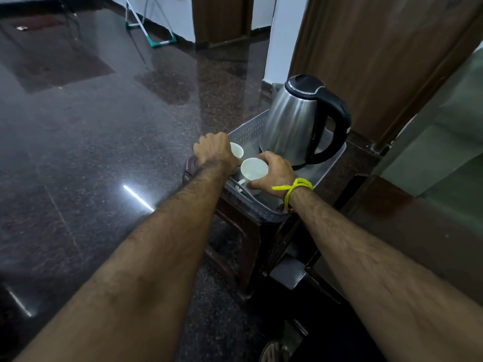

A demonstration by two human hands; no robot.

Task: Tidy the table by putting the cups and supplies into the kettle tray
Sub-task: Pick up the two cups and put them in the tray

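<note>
A grey perforated tray sits on a small dark wooden table and holds a steel kettle with a black handle. Two white cups are inside the tray's near end. My right hand curls round the nearer cup, thumb by its handle. My left hand is curled over the farther cup at the tray's left rim, and covers most of it. Whether its fingers grip the cup or the rim is hidden.
The dark polished stone floor spreads to the left. A wooden door stands behind the table, and a glass panel is at the right. A green-footed stand is far back. A sandal shows at the bottom.
</note>
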